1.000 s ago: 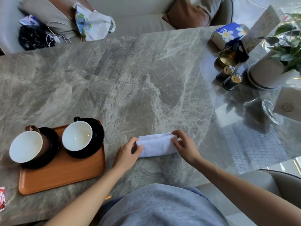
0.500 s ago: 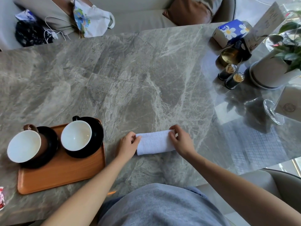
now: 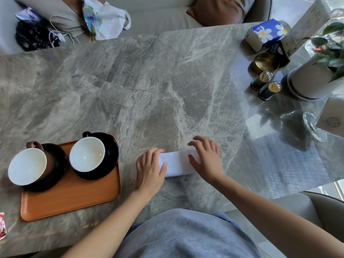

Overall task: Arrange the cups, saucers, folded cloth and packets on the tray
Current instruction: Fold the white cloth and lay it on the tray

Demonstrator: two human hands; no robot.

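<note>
One grey marble table (image 3: 149, 86), sofa (image 3: 158, 17) behind

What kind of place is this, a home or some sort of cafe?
Probably a cafe or lounge: the marble table carries two toothpick holders, a standing menu card, a tissue box, and a serving tray with cups on saucers.

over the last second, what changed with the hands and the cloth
Both hands went from pinching the ends of the folded cloth to lying flat on it: left hand on its left end, right hand pressing its right end. The cloth stayed on the table, as did both cups on the tray.
</note>
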